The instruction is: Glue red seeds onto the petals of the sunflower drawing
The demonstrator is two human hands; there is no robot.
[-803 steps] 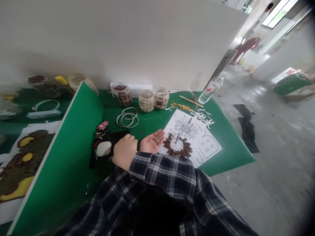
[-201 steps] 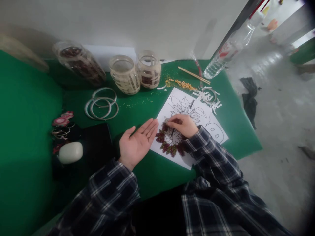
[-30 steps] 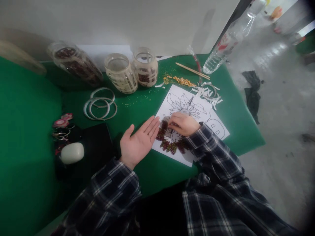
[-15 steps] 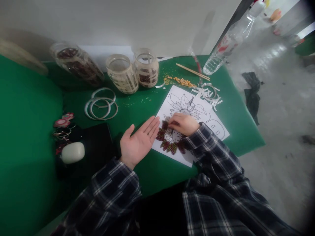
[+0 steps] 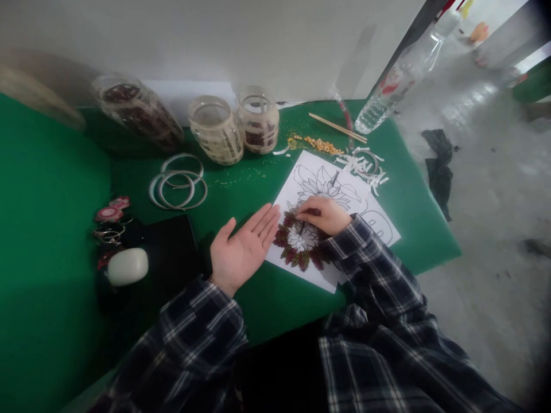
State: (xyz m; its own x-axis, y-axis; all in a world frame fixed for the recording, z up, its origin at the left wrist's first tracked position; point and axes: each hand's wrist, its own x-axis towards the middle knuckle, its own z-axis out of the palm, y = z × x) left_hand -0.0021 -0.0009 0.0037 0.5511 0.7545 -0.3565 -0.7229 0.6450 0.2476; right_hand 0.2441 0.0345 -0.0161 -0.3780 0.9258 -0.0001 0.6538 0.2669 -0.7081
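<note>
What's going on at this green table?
A person in a plaid shirt is filling in a printed flower drawing with dark red seeds. The right hand pinches at the seed ring on the lower flower, while the left hand lies open, palm up, beside the sheet. Three jars, loose metal rings and a scatter of yellow grains sit behind.

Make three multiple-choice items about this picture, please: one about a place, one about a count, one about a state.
1. Where does the right hand rest?
A. on the flower drawing
B. on the bottle
C. on the metal rings

2. How many jars stand by the wall?
A. one
B. three
C. five

3. How is the left hand?
A. closed in a fist
B. gripping a jar
C. open, palm up

Answers: 1 A, its fingers touch the paper at the bean-covered petals; 2 B, three jars stand in a row; 3 C, the fingers lie spread, holding nothing.
</note>
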